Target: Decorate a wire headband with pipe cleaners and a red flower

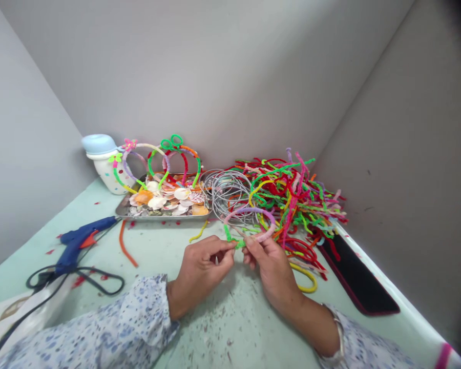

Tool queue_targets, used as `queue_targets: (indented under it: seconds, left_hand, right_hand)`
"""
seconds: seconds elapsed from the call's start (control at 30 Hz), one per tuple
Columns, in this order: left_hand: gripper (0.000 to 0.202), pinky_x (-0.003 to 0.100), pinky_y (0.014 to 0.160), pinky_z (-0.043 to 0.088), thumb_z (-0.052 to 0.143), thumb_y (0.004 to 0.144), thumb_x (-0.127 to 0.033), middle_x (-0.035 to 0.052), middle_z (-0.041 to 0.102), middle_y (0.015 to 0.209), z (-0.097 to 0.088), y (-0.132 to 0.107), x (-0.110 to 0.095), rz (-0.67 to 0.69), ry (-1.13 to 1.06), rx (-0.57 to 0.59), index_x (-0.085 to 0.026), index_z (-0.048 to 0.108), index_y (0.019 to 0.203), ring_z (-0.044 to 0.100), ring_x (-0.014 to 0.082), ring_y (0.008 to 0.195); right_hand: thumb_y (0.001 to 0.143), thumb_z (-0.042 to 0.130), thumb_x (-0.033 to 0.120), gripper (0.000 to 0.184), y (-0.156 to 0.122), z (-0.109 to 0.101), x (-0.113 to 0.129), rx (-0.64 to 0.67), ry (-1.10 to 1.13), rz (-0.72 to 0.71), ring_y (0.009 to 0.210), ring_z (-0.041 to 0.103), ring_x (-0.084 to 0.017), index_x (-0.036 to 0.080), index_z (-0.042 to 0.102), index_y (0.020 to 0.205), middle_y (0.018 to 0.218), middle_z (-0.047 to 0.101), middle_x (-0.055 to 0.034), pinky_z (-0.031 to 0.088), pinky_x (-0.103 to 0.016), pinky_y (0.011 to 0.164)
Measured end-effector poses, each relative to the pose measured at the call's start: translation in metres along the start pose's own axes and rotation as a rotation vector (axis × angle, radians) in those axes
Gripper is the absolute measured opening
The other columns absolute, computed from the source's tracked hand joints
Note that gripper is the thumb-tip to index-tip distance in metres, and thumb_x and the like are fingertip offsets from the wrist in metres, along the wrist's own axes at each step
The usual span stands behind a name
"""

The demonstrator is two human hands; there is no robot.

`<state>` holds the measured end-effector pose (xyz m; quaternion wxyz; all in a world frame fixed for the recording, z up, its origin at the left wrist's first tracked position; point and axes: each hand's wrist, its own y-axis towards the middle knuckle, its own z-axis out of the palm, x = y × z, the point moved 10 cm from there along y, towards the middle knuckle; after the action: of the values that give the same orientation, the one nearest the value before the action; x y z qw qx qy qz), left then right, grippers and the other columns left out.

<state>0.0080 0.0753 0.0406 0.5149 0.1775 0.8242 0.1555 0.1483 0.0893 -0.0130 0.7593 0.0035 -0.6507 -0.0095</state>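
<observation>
Blue-speckled white fabric sleeves (pixel 100 318) run in from seven and five o'clock, hands right at the dial's centre. Left hand (pixel 205 271): thumb and fingertips pinched together on the green end of a fuzzy green, lilac and pink ring (pixel 272 223). Right hand (pixel 272 269): curled closed on its pink stretch, thumb pressed down, above a pale green tabletop (pixel 223 318). Look at that surface, dark scuffs at six, red scraps towards nine! At nine, a blue glue gun (pixel 71 246) with an orange trigger. Ten, a shiny metal tray (pixel 165 218) heaped with white and orange shells (pixel 157 202); beyond, a white container with pale blue lid (pixel 109 166). Twelve, coiled silver wire (pixel 230 192); half past one, tangled multicoloured fuzzy stems (pixel 297 197); just past three, a flat black mat (pixel 363 277). Plain grey walls (pixel 215 66) enclose the back and both sides.
</observation>
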Motion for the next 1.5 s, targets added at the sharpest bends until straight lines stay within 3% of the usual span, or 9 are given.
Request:
queue_targets:
  seconds: [0.1, 0.5, 0.6, 0.7, 0.83, 0.97, 1.1, 1.27, 1.5]
  left_hand:
    - [0.018, 0.025, 0.060, 0.039, 0.058, 0.079, -0.019, 0.0030, 0.061, 0.062, 0.003, 0.000, -0.009, 0.092, 0.070, 0.062, -0.022, 0.074, 0.086, 0.052, 0.0134, 0.058]
    - [0.025, 0.027, 0.063, 0.037, 0.051, 0.085, -0.023, 0.0086, 0.066, 0.072, 0.018, -0.010, -0.011, 0.344, 0.420, 0.273, -0.024, 0.072, 0.098, 0.054, 0.0160, 0.063]
    - [0.026, 0.027, 0.065, 0.039, 0.052, 0.085, -0.023, 0.0087, 0.066, 0.076, 0.017, -0.007, -0.012, 0.273, 0.324, 0.247, -0.024, 0.071, 0.103, 0.056, 0.0162, 0.066]
    - [0.028, 0.025, 0.062, 0.039, 0.053, 0.084, -0.023, 0.0057, 0.065, 0.071, 0.009, -0.002, -0.009, 0.113, 0.109, 0.136, -0.023, 0.070, 0.106, 0.053, 0.0148, 0.061]
    - [0.023, 0.023, 0.056, 0.039, 0.054, 0.083, -0.032, 0.0037, 0.065, 0.071, 0.007, 0.001, 0.013, -0.205, -0.150, 0.068, -0.020, 0.073, 0.088, 0.054, 0.0138, 0.058]
    - [0.034, 0.021, 0.046, 0.032, 0.052, 0.083, -0.040, -0.0010, 0.054, 0.050, 0.015, 0.000, 0.030, -0.379, -0.280, 0.119, -0.017, 0.063, 0.061, 0.045, 0.0107, 0.045]
    - [0.038, 0.021, 0.042, 0.025, 0.056, 0.080, -0.043, -0.0050, 0.042, 0.042, 0.019, 0.000, 0.038, -0.456, -0.269, 0.156, -0.017, 0.054, 0.052, 0.034, 0.0076, 0.039]
    - [0.033, 0.021, 0.043, 0.023, 0.061, 0.076, -0.040, -0.0047, 0.044, 0.044, 0.019, 0.001, 0.038, -0.502, -0.261, 0.146, -0.016, 0.059, 0.055, 0.032, 0.0073, 0.042]
    - [0.024, 0.020, 0.050, 0.031, 0.059, 0.080, -0.034, -0.0020, 0.054, 0.055, 0.022, 0.004, 0.028, -0.363, -0.244, 0.173, -0.014, 0.066, 0.067, 0.043, 0.0092, 0.052]
  right_hand:
    - [0.079, 0.062, 0.045, 0.030, 0.000, -0.002, -0.003, -0.011, 0.005, 0.017, 0.053, 0.050, -0.010, 0.017, 0.057, 0.073, 0.060, 0.058, 0.0024, 0.039, -0.022, 0.051]
    - [0.082, 0.059, 0.046, 0.031, 0.001, 0.002, -0.017, 0.035, 0.103, 0.065, 0.045, 0.042, -0.007, 0.017, 0.053, 0.072, 0.052, 0.054, 0.0045, 0.030, -0.020, 0.044]
    - [0.083, 0.059, 0.045, 0.030, 0.002, -0.001, -0.015, 0.021, 0.087, 0.046, 0.045, 0.042, -0.008, 0.018, 0.054, 0.073, 0.052, 0.054, 0.0045, 0.031, -0.020, 0.045]
    - [0.084, 0.058, 0.045, 0.028, 0.003, -0.004, -0.009, -0.001, 0.043, 0.016, 0.046, 0.043, -0.008, 0.017, 0.056, 0.076, 0.054, 0.055, 0.0043, 0.032, -0.020, 0.045]
    - [0.085, 0.056, 0.044, 0.027, 0.001, -0.003, 0.003, 0.006, -0.039, -0.060, 0.047, 0.044, -0.009, 0.018, 0.057, 0.078, 0.056, 0.055, 0.0036, 0.033, -0.021, 0.045]
    - [0.087, 0.054, 0.041, 0.023, -0.002, 0.002, 0.012, 0.041, -0.073, -0.131, 0.052, 0.048, -0.011, 0.019, 0.055, 0.079, 0.058, 0.055, 0.0031, 0.036, -0.023, 0.049]
    - [0.089, 0.053, 0.037, 0.020, -0.004, 0.006, 0.013, 0.087, -0.090, -0.161, 0.053, 0.047, -0.011, 0.019, 0.055, 0.079, 0.059, 0.054, 0.0034, 0.036, -0.024, 0.051]
    - [0.089, 0.052, 0.036, 0.021, -0.005, 0.008, 0.016, 0.101, -0.119, -0.189, 0.054, 0.047, -0.011, 0.019, 0.054, 0.077, 0.059, 0.053, 0.0033, 0.036, -0.025, 0.052]
    - [0.088, 0.054, 0.036, 0.021, -0.005, 0.007, 0.016, 0.083, -0.119, -0.173, 0.053, 0.048, -0.010, 0.018, 0.055, 0.078, 0.059, 0.053, 0.0036, 0.036, -0.024, 0.052]
